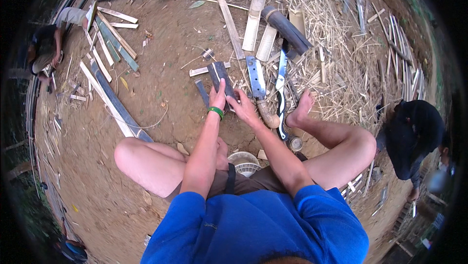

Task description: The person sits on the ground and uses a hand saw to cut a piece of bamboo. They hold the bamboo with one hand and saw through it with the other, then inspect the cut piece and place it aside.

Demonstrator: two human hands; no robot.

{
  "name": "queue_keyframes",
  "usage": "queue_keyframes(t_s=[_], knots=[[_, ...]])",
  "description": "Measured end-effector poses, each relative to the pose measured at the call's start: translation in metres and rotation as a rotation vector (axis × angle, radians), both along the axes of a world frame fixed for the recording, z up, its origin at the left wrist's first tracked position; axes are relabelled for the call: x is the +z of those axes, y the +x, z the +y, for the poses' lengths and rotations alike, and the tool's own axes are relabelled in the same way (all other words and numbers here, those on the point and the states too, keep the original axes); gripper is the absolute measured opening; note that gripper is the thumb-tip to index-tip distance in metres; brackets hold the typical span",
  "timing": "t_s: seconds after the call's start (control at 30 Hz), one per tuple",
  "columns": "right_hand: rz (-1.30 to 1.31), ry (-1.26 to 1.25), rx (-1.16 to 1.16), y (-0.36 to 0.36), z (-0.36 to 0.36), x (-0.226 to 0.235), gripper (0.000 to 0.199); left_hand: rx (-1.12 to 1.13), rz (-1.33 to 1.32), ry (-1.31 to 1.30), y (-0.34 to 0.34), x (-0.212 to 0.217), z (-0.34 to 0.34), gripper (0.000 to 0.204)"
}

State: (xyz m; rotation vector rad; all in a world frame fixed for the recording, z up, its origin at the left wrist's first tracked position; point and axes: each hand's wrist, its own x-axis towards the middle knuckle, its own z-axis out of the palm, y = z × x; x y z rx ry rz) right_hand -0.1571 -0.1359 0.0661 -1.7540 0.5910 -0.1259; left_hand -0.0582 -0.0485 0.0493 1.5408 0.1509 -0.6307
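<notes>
A short dark piece of split bamboo point(217, 71) is tilted in front of me between both hands. My left hand point(217, 99) is closed round its near left side, thumb laid along the top. On the right side, the fingers of my right hand point(245, 110) grip its lower edge. A pale bamboo strip point(200, 71) and a dark slat point(202, 92) lie just left of it. To the right is a broad-bladed knife point(256, 78) with a wooden handle, and beside it a saw point(281, 86) with a black-and-white handle.
Split bamboo lengths point(253, 22) and a dark bamboo tube point(286, 27) lie ahead, near scattered shavings point(336, 59). Long bamboo slats point(117, 105) rest at left. A person in dark clothes point(414, 137) is at right, another person point(45, 47) at far left.
</notes>
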Motion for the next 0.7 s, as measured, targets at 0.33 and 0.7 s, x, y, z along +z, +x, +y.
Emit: queue_keyframes(t_s=[0.33, 0.7], knots=[[-0.084, -0.285, -0.136, 0.004, 0.012, 0.028, 0.046, -0.011, -0.299, 0.328, -0.015, 0.026, -0.009, 0.062], [0.173, -0.179, -0.009, -0.011, 0.029, -0.016, 0.061, -0.111, -0.152, 0.564, -0.029, -0.019, 0.021, 0.086]])
